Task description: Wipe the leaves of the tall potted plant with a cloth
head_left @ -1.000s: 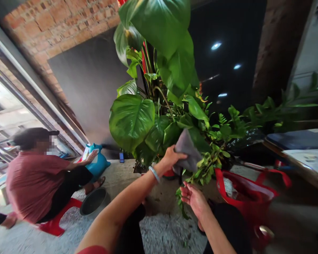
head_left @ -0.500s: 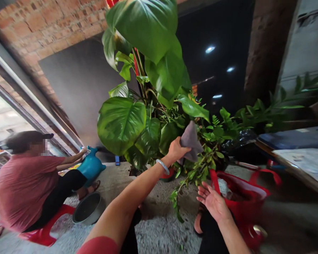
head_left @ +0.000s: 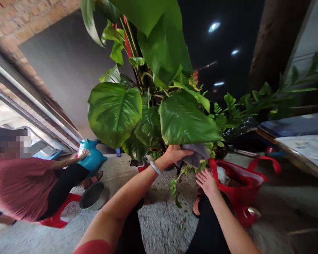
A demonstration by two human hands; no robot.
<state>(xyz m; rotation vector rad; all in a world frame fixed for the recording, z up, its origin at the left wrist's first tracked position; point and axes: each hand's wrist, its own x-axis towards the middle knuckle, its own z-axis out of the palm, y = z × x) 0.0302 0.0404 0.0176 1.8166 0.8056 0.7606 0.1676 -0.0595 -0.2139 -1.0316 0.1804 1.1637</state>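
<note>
My left hand [head_left: 176,156], with a pale bangle at the wrist, grips a grey cloth [head_left: 196,154] under the lower edge of a large green leaf [head_left: 187,118]. That leaf hides part of the cloth and some of my fingertips. It belongs to a tall, broad-leaved potted plant [head_left: 115,113] in front of me. My right hand [head_left: 208,181] is held low beside the red bag, fingers spread and holding nothing. Thin leafy stems [head_left: 177,190] hang between my two hands.
A red bag [head_left: 238,197] stands at right, near a table with papers [head_left: 307,148]. On the left, a person in a red shirt [head_left: 21,187] sits on a red stool [head_left: 59,213], one hand on a teal animal-shaped toy [head_left: 94,158]. A grey basin [head_left: 94,195] is on the concrete floor.
My left hand and the cloth have moved down, below a broad leaf that now spreads over them. My right hand has risen slightly. The other person's hand has moved down on the teal toy.
</note>
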